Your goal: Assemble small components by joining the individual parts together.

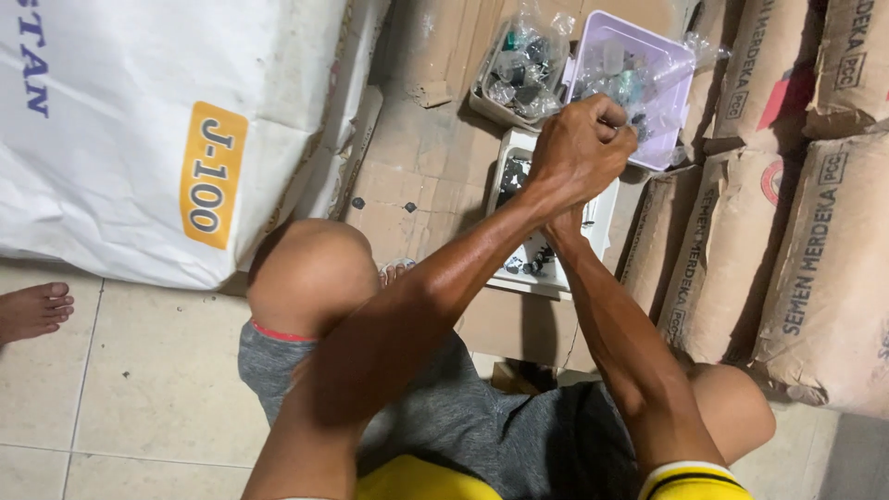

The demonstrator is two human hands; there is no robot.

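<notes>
My left hand (579,148) is curled into a fist above a white tray (600,218) of small dark parts. Whatever its fingers enclose is hidden. My right forearm rises from the lower right, and my right hand (561,224) is tucked under the left one, with only its wrist showing. Both hands are pressed together just in front of a lilac plastic basket (669,65) filled with clear bags of small parts.
A cardboard box (489,104) of bagged parts stands left of the basket on flattened cardboard. Brown paper sacks (815,241) are stacked on the right, and a big white sack (139,130) lies on the left. My bent knees frame the tray. Another person's bare foot (32,310) rests on the tiles.
</notes>
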